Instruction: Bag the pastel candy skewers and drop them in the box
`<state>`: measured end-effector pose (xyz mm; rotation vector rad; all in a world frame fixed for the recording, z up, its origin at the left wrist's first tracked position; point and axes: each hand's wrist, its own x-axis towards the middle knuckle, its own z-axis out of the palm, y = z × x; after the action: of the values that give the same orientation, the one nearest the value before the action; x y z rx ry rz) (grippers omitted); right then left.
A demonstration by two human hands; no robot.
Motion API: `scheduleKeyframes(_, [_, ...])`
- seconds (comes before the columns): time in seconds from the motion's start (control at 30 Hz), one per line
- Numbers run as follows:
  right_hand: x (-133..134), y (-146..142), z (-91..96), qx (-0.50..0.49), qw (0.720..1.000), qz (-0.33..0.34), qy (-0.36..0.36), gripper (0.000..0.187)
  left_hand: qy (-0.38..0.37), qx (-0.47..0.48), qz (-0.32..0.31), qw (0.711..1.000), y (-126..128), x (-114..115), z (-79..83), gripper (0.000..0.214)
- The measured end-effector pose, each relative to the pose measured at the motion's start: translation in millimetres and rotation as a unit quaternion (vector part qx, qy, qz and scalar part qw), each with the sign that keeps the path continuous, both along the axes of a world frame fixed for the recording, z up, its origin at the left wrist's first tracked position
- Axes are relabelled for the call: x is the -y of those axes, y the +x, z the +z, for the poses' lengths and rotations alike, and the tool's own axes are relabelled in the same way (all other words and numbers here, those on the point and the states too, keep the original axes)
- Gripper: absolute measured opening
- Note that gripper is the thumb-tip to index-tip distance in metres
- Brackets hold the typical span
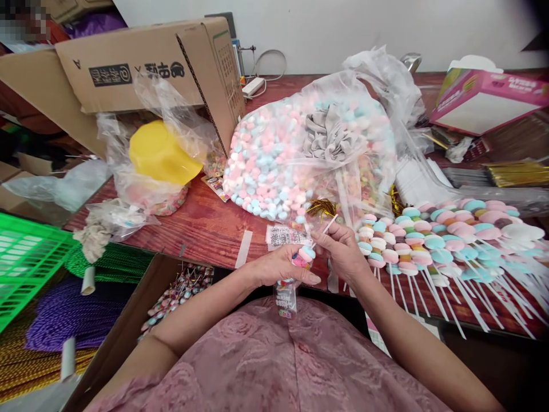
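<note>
Left grip [278, 266] curls around the candy [307, 252], right grip [342, 249] pinches its white stick [331, 222]. Both should press gently, keeping stick straight

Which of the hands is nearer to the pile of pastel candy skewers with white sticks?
Right. The right hand is just left of the pastel candy skewers; the left hand lies farther left.

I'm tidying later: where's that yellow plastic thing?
Head view, left side: the yellow thing sits in front of the cardboard box, left of the candy bag.
</note>
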<state>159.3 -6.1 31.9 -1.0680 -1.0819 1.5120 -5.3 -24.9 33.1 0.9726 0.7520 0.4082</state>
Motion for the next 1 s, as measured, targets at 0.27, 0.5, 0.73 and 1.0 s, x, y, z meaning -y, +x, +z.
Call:
scheduleKeyframes(0.27, [8,2,-4.7,-0.037,0.997,-0.07,-0.005,0.035,0.138,-0.082,0.034,0.987,-7,-2,-4.2,0.06])
scheduleKeyframes(0.5, [8,8,-5.9,-0.01,0.993,-0.113,0.041,0.03,0.2,-0.11,0.025,0.973,-14,3,-17.2,0.041])
scheduleKeyframes(0.73, [15,5,-16.4,0.05,0.996,-0.033,0.061,0.032,0.139,-0.051,0.02,0.989,-12,2,-15.0,0.038])
scheduleKeyframes(1.0, [4,14,5.1,0.043,0.995,0.007,0.086,0.026,0.055,-0.025,-0.14,0.988,-2,8,-7.8,0.043])
